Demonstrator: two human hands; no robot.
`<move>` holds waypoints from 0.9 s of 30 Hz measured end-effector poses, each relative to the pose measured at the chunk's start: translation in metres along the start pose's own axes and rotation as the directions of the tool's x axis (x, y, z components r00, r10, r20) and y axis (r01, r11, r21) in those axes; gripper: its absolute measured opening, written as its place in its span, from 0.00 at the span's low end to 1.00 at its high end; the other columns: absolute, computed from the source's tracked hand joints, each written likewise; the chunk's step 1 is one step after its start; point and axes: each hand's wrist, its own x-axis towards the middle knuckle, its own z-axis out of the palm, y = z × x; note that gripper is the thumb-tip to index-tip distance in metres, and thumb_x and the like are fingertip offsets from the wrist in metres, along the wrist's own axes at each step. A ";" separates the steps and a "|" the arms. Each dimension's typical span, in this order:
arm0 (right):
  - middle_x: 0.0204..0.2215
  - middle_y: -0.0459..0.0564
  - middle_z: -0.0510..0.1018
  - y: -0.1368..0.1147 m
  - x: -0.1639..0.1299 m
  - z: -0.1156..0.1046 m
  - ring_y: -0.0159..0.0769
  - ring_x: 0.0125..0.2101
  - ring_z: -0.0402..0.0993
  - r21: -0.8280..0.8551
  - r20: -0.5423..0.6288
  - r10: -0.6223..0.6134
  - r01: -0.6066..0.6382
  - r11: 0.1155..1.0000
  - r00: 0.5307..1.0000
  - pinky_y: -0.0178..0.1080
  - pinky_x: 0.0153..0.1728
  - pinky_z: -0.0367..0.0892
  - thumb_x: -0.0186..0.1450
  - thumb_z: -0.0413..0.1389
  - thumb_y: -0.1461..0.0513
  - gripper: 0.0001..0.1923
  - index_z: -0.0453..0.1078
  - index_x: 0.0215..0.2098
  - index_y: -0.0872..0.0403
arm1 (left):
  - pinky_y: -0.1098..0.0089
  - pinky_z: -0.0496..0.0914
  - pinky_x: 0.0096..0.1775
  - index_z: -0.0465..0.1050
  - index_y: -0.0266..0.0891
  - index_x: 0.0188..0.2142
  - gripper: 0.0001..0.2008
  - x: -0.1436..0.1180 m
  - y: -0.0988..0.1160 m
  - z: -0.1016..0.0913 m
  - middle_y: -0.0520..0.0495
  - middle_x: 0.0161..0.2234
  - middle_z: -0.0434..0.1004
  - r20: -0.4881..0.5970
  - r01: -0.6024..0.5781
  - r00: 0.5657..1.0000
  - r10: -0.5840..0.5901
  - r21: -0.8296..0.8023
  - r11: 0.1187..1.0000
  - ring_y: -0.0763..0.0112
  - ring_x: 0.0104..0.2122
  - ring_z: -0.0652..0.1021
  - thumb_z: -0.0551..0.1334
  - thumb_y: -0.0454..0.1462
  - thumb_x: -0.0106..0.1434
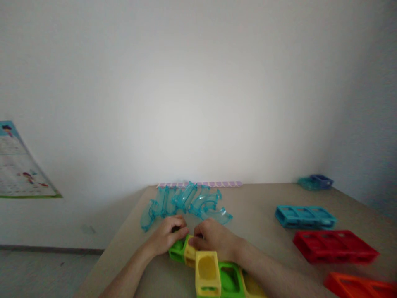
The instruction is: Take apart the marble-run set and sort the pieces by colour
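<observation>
My left hand is closed on a green block at the far end of a row of hollow plastic blocks. Beside it, the fingers of my right hand curl around a yellow block that touches the green one. Nearer to me, a taller yellow block rises from the row. Another green block adjoins it, with more yellow partly under my right forearm. Just beyond both hands lies a pile of clear blue track pieces, some straight and some curved.
On the right of the table lie a blue block strip, a red one and an orange one. Blue and purple pieces sit in the back right corner. A patterned purple strip runs along the wall.
</observation>
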 end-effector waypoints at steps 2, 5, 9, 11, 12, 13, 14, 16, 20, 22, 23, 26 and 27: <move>0.16 0.41 0.62 0.001 0.001 0.001 0.26 0.19 0.55 0.005 -0.001 -0.008 0.008 1.000 1.000 0.32 0.19 0.46 0.64 0.51 0.60 0.16 0.75 0.25 0.60 | 0.72 0.56 0.29 0.68 0.35 0.21 0.20 0.000 0.001 0.000 0.51 0.24 0.65 0.017 -0.028 0.999 0.029 -0.046 0.999 0.71 0.27 0.66 0.57 0.48 0.62; 0.16 0.41 0.61 0.003 0.002 0.001 0.26 0.19 0.54 0.008 -0.002 -0.012 0.012 1.000 1.000 0.31 0.19 0.46 0.64 0.51 0.59 0.16 0.74 0.25 0.59 | 0.72 0.55 0.28 0.67 0.35 0.18 0.21 0.000 -0.001 0.001 0.52 0.22 0.63 0.015 0.013 1.000 -0.009 -0.241 0.970 0.71 0.25 0.64 0.62 0.48 0.58; 0.16 0.41 0.61 0.004 0.002 0.002 0.26 0.19 0.52 -0.005 -0.014 -0.002 0.002 1.000 1.000 0.32 0.20 0.45 0.64 0.52 0.60 0.15 0.74 0.24 0.59 | 0.72 0.55 0.26 0.69 0.34 0.19 0.20 -0.001 -0.009 -0.001 0.52 0.20 0.64 -0.043 0.063 0.995 -0.093 -0.460 0.886 0.73 0.23 0.64 0.65 0.49 0.54; 0.16 0.41 0.63 0.004 0.002 0.001 0.26 0.19 0.52 -0.011 -0.022 0.001 -0.001 1.000 1.000 0.32 0.20 0.45 0.64 0.52 0.61 0.15 0.74 0.25 0.59 | 0.73 0.56 0.25 0.70 0.34 0.23 0.19 0.000 -0.012 -0.002 0.52 0.20 0.65 -0.110 0.053 0.985 -0.133 -0.539 0.841 0.74 0.21 0.65 0.62 0.49 0.57; 0.16 0.42 0.64 0.004 0.002 0.001 0.26 0.19 0.53 -0.014 -0.026 0.001 -0.001 1.000 1.000 0.32 0.20 0.45 0.64 0.52 0.60 0.15 0.74 0.25 0.59 | 0.73 0.57 0.25 0.70 0.35 0.24 0.19 0.000 -0.012 -0.003 0.52 0.21 0.65 -0.151 0.038 0.977 -0.154 -0.581 0.813 0.74 0.21 0.65 0.61 0.49 0.58; 0.16 0.42 0.64 0.003 0.001 0.001 0.26 0.19 0.53 -0.017 -0.029 0.000 -0.001 1.000 1.000 0.32 0.20 0.45 0.64 0.51 0.59 0.16 0.74 0.25 0.59 | 0.73 0.59 0.26 0.70 0.35 0.26 0.18 0.000 -0.012 -0.003 0.52 0.21 0.66 -0.188 0.019 0.967 -0.171 -0.617 0.787 0.74 0.22 0.66 0.61 0.49 0.58; 0.16 0.42 0.65 0.003 0.001 0.000 0.26 0.19 0.53 -0.019 -0.031 -0.001 0.000 1.000 1.000 0.32 0.19 0.45 0.65 0.51 0.58 0.16 0.74 0.25 0.59 | 0.73 0.60 0.26 0.71 0.35 0.27 0.17 0.001 -0.011 -0.003 0.52 0.22 0.67 -0.220 -0.001 0.958 -0.184 -0.643 0.766 0.74 0.22 0.67 0.61 0.48 0.58; 0.16 0.43 0.66 0.001 0.000 -0.001 0.26 0.19 0.54 -0.025 -0.033 -0.003 0.002 1.000 0.999 0.31 0.19 0.46 0.65 0.51 0.57 0.17 0.74 0.25 0.59 | 0.73 0.63 0.27 0.72 0.35 0.28 0.16 0.002 -0.007 -0.002 0.51 0.24 0.69 -0.264 -0.027 0.937 -0.229 -0.707 0.707 0.73 0.24 0.69 0.61 0.47 0.58; 0.17 0.45 0.71 -0.003 -0.001 -0.005 0.26 0.19 0.57 -0.036 -0.034 -0.007 0.006 0.999 0.999 0.31 0.19 0.47 0.65 0.51 0.57 0.17 0.75 0.26 0.59 | 0.69 0.69 0.28 0.74 0.34 0.31 0.16 0.004 0.002 0.002 0.46 0.29 0.75 -0.242 -0.028 0.890 -0.387 -0.876 0.481 0.69 0.27 0.74 0.61 0.46 0.59; 0.18 0.46 0.73 -0.004 -0.001 -0.010 0.27 0.19 0.59 -0.045 -0.044 -0.008 0.006 0.999 0.999 0.31 0.19 0.47 0.65 0.51 0.58 0.16 0.76 0.27 0.59 | 0.66 0.71 0.30 0.74 0.33 0.35 0.16 0.004 0.006 0.004 0.43 0.32 0.77 -0.209 -0.030 0.902 -0.377 -0.903 0.428 0.65 0.29 0.76 0.61 0.46 0.60; 0.18 0.46 0.73 -0.004 -0.001 -0.013 0.27 0.19 0.60 -0.053 -0.054 -0.007 0.004 0.999 0.998 0.31 0.19 0.48 0.65 0.51 0.58 0.17 0.76 0.27 0.58 | 0.65 0.71 0.30 0.74 0.34 0.36 0.16 0.004 0.007 0.004 0.42 0.33 0.77 -0.196 -0.033 0.918 -0.344 -0.905 0.425 0.64 0.30 0.77 0.60 0.46 0.60; 0.19 0.48 0.74 -0.003 -0.002 -0.028 0.28 0.20 0.61 -0.083 -0.103 0.003 -0.012 0.996 0.995 0.32 0.21 0.49 0.66 0.50 0.59 0.17 0.75 0.26 0.58 | 0.64 0.72 0.30 0.73 0.34 0.39 0.13 0.003 0.009 0.006 0.41 0.36 0.78 -0.159 -0.047 0.962 -0.223 -0.898 0.438 0.61 0.31 0.78 0.61 0.43 0.61; 0.19 0.48 0.74 -0.004 -0.004 -0.035 0.28 0.20 0.62 -0.095 -0.120 0.008 -0.019 0.995 0.993 0.32 0.22 0.50 0.66 0.49 0.60 0.17 0.75 0.26 0.58 | 0.64 0.72 0.31 0.72 0.35 0.39 0.12 0.003 0.010 0.007 0.42 0.36 0.77 -0.153 -0.050 0.968 -0.198 -0.893 0.447 0.60 0.32 0.78 0.61 0.42 0.61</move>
